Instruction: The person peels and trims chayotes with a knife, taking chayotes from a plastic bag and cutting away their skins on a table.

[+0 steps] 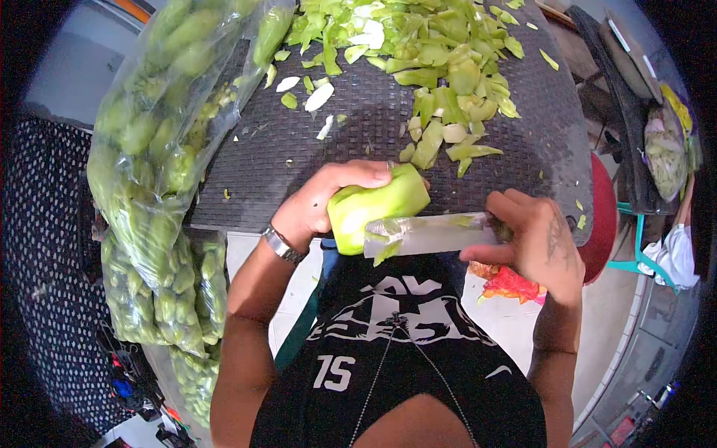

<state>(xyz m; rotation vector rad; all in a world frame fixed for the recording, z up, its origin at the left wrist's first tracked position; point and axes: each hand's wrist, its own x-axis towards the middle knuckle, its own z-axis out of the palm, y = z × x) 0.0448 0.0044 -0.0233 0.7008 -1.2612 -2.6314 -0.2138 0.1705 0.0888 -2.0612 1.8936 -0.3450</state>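
My left hand is wrapped round a pale green, partly peeled vegetable with flat cut faces, its exact kind unclear. My right hand grips a wide-bladed knife; the handle is mostly hidden in the fingers. The blade lies along the near side of the vegetable, with bits of green peel stuck to it. Both hands are above the near edge of a dark woven-top table. Beyond them, a heap of green peelings covers the far part of the tabletop.
A large clear plastic bag of whole green produce rests at the table's left side. Several more filled bags are stacked below it. Red seat and a teal stool frame stand on the right. Red-orange packaging is below my right hand.
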